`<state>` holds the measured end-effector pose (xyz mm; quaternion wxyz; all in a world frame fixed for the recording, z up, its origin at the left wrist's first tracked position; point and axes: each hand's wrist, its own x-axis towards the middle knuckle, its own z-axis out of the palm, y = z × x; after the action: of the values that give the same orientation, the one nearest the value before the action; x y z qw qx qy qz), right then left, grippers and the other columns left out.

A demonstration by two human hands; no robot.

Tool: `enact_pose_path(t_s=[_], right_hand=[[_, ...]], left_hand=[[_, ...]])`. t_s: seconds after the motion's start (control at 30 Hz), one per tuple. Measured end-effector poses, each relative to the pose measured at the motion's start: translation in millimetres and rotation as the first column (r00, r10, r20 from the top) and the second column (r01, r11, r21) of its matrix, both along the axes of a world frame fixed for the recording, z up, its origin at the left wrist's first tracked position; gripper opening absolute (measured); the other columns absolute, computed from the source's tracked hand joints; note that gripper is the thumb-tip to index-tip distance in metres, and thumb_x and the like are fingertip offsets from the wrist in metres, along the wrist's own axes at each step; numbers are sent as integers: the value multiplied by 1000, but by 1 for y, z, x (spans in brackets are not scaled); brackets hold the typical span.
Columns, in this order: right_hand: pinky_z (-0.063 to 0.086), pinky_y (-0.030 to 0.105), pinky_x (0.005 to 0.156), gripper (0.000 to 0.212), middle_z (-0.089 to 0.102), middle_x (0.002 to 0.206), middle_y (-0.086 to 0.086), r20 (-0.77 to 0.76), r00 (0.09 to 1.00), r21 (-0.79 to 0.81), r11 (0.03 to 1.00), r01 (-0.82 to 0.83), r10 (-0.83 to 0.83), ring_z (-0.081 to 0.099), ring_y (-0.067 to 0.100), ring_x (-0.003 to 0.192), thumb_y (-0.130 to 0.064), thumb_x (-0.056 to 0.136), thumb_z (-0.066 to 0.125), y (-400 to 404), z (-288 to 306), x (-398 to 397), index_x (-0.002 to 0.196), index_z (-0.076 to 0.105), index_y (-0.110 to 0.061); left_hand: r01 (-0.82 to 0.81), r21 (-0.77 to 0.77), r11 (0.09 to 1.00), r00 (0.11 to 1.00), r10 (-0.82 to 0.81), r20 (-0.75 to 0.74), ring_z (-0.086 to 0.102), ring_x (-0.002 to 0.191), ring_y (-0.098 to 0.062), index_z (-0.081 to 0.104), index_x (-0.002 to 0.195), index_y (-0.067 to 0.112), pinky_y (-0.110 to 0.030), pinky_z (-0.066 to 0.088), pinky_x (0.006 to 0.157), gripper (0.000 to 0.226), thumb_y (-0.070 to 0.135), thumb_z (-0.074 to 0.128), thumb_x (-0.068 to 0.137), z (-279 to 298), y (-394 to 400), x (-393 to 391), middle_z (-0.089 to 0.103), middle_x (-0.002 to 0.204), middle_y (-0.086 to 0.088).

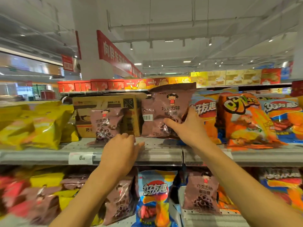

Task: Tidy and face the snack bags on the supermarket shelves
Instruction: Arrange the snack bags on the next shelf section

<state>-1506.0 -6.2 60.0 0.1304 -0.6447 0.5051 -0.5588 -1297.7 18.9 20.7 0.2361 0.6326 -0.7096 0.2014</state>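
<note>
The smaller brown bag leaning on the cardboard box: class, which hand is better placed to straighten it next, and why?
Probably the left hand. It holds nothing and hovers just below the smaller brown bag. The right hand is busy, its grip on the bigger brown bag.

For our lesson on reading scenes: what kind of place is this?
Most likely a supermarket snack aisle: snack bags crowd metal shelves, a price tag sits on the shelf edge, and a red banner hangs overhead.

Brown snack bags, yellow bags
</note>
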Motion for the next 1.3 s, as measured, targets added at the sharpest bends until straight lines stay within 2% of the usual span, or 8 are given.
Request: enact_pose_path(t_s=[0.2, 0.5, 0.63, 0.73, 0.9, 1.03, 1.2, 1.3], right_hand=[[52, 44, 97, 71, 62, 128, 9, -110, 994, 193, 981, 27, -5, 60, 32, 116, -49, 78, 82, -33, -12, 49, 127, 47, -11], [52, 48, 99, 97, 61, 129, 4, -210, 977, 315, 948, 37, 31, 58, 27, 117, -76, 61, 77, -44, -20, 52, 131, 47, -16], [52, 47, 100, 100, 62, 130, 1, -219, 976, 293, 954, 57, 8, 59, 25, 119, -83, 59, 73, -33, -21, 47, 132, 50, -18], [55, 41, 94, 88, 65, 115, -8, -158, 986, 169, 982, 80, -53, 63, 18, 110, -76, 68, 74, -21, -25, 39, 133, 52, -20], [58, 32, 88, 44, 70, 101, -8, 42, 998, 28, 999, 41, -42, 67, 5, 92, -46, 86, 76, 4, -31, -9, 118, 67, -18], [60, 44, 84, 19, 75, 87, 1, 144, 989, -5, 999, 35, -33, 73, 15, 84, -30, 89, 76, 22, -34, -70, 102, 71, -18], [59, 52, 81, 11, 74, 81, 11, 183, 971, -9, 987, 161, -156, 73, 29, 81, -23, 91, 75, 36, -37, -170, 98, 71, -16], [58, 31, 74, 12, 74, 81, 5, 176, 953, -13, 967, 253, -247, 71, 19, 79, -24, 91, 73, 42, -38, -238, 99, 70, -15]], left_hand=[[21, -34, 999, 996, -18, 87, 56, 104, -24, 67, 110, 19, -36, 46, 87, 41, 48, 39, 102, -5, 5, 7, 62, 108, -2], [85, -87, 993, 996, -81, 43, 57, 97, -19, 66, 109, 22, -34, 49, 83, 39, 51, 41, 101, -11, -2, 14, 62, 103, 2], [69, -138, 988, 998, -70, -1, 58, 90, -18, 67, 101, 22, -31, 49, 74, 38, 51, 42, 101, -12, -3, 11, 64, 96, 2], [139, -259, 956, 982, -166, -86, 56, 84, -19, 68, 95, 18, -32, 48, 70, 35, 46, 47, 100, -11, -5, 1, 61, 86, 1], [354, -404, 844, 837, -478, -265, 56, 80, -12, 67, 90, 20, -34, 50, 71, 26, 40, 54, 98, -6, -5, -52, 61, 84, 8], [477, -402, 782, 661, -620, -422, 61, 78, -7, 70, 91, 20, -34, 52, 73, 19, 34, 60, 97, -2, -6, -110, 67, 86, 10], [513, -344, 787, 498, -599, -628, 63, 84, 1, 72, 99, 19, -18, 49, 74, 15, 32, 65, 94, -5, -9, -191, 71, 91, 10], [483, -297, 824, 497, -537, -682, 64, 89, -6, 66, 115, 15, -28, 52, 83, 28, 33, 65, 94, -3, -12, -243, 69, 103, 5]])
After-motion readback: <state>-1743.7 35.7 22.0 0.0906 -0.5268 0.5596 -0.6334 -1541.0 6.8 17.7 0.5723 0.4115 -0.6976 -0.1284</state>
